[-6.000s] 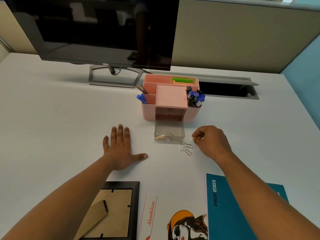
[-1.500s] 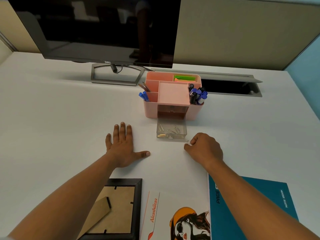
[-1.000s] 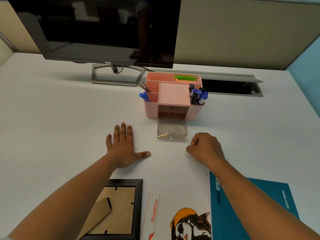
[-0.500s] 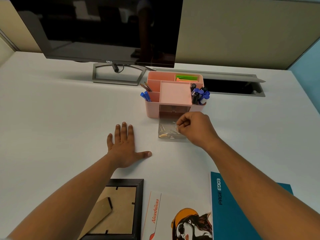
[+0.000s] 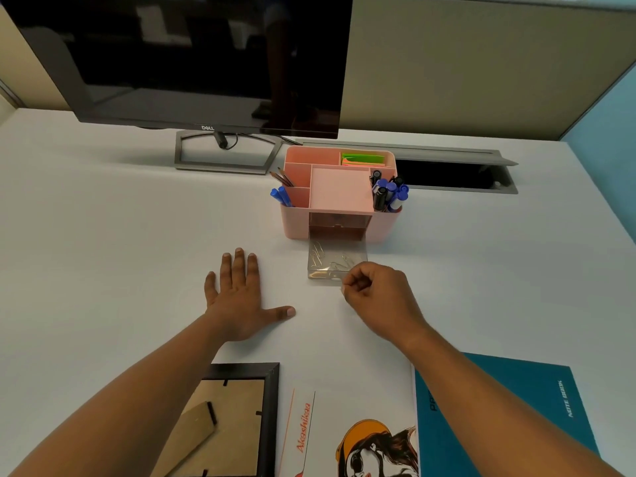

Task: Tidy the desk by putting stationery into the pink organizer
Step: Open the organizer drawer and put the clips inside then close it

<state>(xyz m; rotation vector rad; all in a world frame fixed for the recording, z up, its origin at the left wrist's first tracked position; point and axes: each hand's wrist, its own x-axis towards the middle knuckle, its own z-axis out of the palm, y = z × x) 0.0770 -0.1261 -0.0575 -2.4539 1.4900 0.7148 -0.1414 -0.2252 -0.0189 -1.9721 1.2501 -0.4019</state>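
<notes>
Beside the clear plastic drawer [image 5: 336, 264], my right hand [image 5: 377, 295] sits loosely curled.

That drawer stands pulled out of the pink plastic desk organizer [image 5: 339, 194], silver paper clips [image 5: 318, 258] lying inside. Its long axis runs toward me, its front edge just beyond my knuckles. I cannot tell whether my fingers pinch anything. My left hand [image 5: 241, 297] lies flat and empty, farther off, so closing the drawer likely falls to the right.
</notes>
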